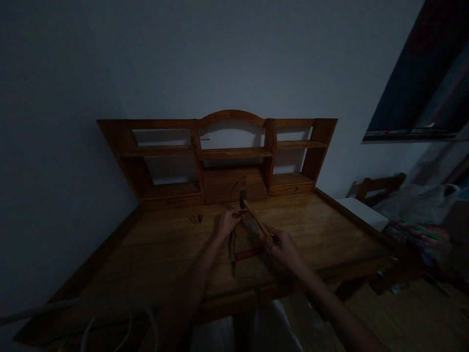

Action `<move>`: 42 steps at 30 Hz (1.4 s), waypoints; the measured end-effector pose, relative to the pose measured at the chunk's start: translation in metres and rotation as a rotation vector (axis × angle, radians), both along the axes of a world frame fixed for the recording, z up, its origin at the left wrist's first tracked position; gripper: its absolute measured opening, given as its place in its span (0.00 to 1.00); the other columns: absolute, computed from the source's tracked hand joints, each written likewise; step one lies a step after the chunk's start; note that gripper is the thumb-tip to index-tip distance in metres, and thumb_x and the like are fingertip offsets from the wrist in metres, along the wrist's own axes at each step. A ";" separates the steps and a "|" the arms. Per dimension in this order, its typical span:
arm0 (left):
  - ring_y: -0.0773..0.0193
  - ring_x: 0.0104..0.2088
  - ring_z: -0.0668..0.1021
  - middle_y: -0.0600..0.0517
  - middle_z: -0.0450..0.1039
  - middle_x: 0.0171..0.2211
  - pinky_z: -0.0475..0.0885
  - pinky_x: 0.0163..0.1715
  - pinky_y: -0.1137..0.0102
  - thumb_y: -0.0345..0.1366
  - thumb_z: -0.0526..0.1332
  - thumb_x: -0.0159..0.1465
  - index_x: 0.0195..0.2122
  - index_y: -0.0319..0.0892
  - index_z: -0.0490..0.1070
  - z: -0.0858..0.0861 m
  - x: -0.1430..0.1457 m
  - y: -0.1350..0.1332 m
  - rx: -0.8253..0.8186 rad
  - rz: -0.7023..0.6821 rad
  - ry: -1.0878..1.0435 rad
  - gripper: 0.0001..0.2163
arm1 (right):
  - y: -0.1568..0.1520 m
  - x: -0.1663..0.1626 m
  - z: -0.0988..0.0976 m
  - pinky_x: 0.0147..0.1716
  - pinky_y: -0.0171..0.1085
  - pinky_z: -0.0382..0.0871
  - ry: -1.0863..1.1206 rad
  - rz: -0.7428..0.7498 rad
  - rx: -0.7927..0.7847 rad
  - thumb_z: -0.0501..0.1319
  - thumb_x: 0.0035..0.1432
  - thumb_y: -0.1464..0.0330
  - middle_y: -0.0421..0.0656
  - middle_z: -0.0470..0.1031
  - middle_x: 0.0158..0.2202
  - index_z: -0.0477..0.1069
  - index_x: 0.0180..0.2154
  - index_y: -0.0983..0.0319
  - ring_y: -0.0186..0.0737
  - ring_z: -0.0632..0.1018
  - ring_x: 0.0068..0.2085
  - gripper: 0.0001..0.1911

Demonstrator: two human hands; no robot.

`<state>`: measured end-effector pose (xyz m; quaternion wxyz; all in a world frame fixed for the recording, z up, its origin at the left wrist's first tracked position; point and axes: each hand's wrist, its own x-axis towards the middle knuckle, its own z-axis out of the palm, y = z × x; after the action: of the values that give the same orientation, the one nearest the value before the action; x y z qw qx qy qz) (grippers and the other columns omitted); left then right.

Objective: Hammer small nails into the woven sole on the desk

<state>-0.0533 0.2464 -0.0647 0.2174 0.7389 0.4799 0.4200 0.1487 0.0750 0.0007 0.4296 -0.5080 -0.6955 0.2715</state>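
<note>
A hammer with a pale wooden handle (257,220) and a dark metal head (243,198) is in my right hand (280,244), its fingers wrapped round the lower handle. The head is raised a little above the desk, just beyond my left hand (228,221). The fingers of my left hand are closed in a pinch at the far end of a greyish-brown fabric piece with red bands (248,254). A small dark reddish thing shows at those fingertips; dim light hides what it is. The fabric lies on the wooden desk (164,244) between my arms.
Several small dark pieces (197,219) lie left of my left hand. A wooden shelf unit (234,154) stands along the back of the desk against the wall. A white surface (362,212), a chair back (381,185) and plastic bags (421,205) are at right. A pale cable (73,304) crosses the lower left.
</note>
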 end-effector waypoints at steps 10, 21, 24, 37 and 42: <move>0.65 0.29 0.77 0.52 0.77 0.27 0.67 0.29 0.75 0.30 0.65 0.56 0.31 0.40 0.77 -0.002 0.000 0.001 -0.005 -0.005 0.027 0.03 | -0.002 -0.001 0.012 0.39 0.38 0.73 0.049 0.027 0.011 0.56 0.61 0.66 0.43 0.80 0.42 0.71 0.55 0.62 0.46 0.80 0.41 0.21; 0.68 0.31 0.73 0.53 0.70 0.31 0.67 0.31 0.75 0.33 0.66 0.57 0.33 0.42 0.78 -0.003 -0.002 0.004 0.159 0.020 0.036 0.04 | -0.015 0.008 0.030 0.16 0.30 0.63 0.095 -0.026 -0.153 0.57 0.59 0.62 0.38 0.71 0.18 0.73 0.53 0.65 0.35 0.71 0.18 0.23; 0.69 0.32 0.73 0.53 0.68 0.32 0.67 0.32 0.76 0.32 0.65 0.58 0.33 0.41 0.77 -0.003 -0.001 0.004 0.173 0.003 -0.010 0.03 | -0.015 0.008 0.033 0.14 0.29 0.60 0.108 -0.047 -0.161 0.58 0.58 0.62 0.37 0.69 0.16 0.73 0.53 0.65 0.33 0.67 0.15 0.24; 0.69 0.31 0.72 0.54 0.66 0.29 0.64 0.30 0.76 0.28 0.64 0.56 0.27 0.40 0.76 -0.004 0.001 0.007 0.098 -0.003 -0.060 0.02 | -0.012 0.004 0.029 0.14 0.28 0.58 0.112 0.010 -0.179 0.56 0.60 0.63 0.37 0.71 0.18 0.71 0.55 0.65 0.31 0.66 0.15 0.24; 0.69 0.30 0.72 0.55 0.67 0.28 0.64 0.29 0.76 0.29 0.65 0.55 0.26 0.41 0.76 -0.006 0.001 0.011 0.096 0.016 -0.040 0.02 | -0.008 0.006 0.026 0.14 0.28 0.60 0.095 -0.012 -0.162 0.56 0.60 0.64 0.40 0.76 0.22 0.70 0.56 0.66 0.33 0.69 0.16 0.25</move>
<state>-0.0519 0.2571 -0.0712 0.1880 0.7360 0.4606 0.4592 0.1546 0.0665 0.0266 0.4212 -0.5317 -0.6471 0.3481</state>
